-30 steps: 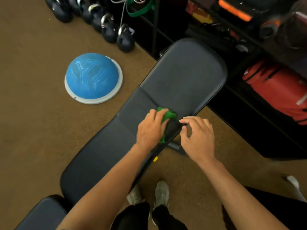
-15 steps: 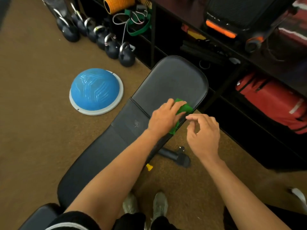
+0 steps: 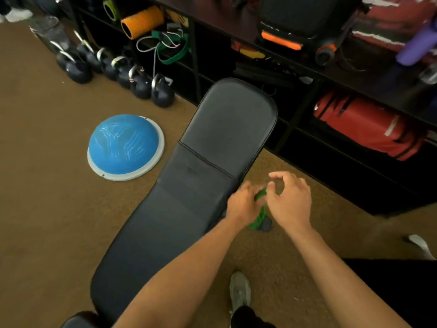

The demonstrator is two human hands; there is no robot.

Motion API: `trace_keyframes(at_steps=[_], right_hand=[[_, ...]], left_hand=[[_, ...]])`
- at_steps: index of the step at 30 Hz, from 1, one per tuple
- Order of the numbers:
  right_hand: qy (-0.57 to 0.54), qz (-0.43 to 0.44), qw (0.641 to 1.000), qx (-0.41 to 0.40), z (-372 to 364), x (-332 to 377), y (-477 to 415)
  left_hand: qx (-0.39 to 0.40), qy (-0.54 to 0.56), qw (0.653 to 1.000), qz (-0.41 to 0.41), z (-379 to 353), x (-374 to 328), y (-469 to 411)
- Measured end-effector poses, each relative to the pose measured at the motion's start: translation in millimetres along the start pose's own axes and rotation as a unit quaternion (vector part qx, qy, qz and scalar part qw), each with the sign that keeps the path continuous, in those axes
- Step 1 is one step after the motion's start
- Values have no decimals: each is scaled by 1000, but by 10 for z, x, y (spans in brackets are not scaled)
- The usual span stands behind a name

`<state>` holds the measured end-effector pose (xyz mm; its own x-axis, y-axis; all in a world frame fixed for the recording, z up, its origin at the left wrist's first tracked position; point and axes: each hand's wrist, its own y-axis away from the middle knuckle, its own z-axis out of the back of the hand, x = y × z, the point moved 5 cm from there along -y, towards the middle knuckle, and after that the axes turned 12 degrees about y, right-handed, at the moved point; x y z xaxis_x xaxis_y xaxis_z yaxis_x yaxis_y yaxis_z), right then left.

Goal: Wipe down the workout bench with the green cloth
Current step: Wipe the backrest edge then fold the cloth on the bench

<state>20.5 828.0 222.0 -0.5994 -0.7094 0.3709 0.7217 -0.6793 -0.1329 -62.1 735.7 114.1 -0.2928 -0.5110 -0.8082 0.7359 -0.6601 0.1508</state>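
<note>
Two hands (image 3: 246, 205) (image 3: 292, 201) around green cloth (image 3: 259, 215) beside bench (image 3: 189, 197)

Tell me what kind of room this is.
Most likely a home or small gym: a row of kettlebells by the shelves, a blue balance dome on the carpet, and a padded workout bench.

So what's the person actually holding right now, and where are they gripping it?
The left hand clutches the bunched green cloth near its upper end, off the bench's right edge. The right hand meets it, fingers curled; whether it grips is unclear.
</note>
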Motion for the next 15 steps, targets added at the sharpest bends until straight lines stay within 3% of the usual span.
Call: trace_keyframes(at_steps=[2, 3, 5, 7, 9, 11, 15], right_hand=[[17, -28, 998, 59, -104, -2, 185], [17, -44, 995, 93, -176, 5, 323], [-2, -85, 979, 183, -325, 24, 611], [-17, -110, 957, 267, -494, 167, 1022], [-45, -104, 935, 335, -661, 397, 1501], [-68, -84, 920, 376, -790, 697, 1964], [-145, -95, 901, 398, -912, 1159, 2719]], left_hand=[[16, 129, 984, 120, -155, 373, 535], [7, 229, 956, 183, -157, 534, 831], [11, 421, 852, 311, -142, 801, 1345], [45, 527, 752, 395, 65, 989, 1817], [94, 588, 690, 410, 385, 1032, 2182], [143, 603, 680, 392, 731, 1053, 2460], [232, 531, 736, 349, 1154, 1303, 2973]])
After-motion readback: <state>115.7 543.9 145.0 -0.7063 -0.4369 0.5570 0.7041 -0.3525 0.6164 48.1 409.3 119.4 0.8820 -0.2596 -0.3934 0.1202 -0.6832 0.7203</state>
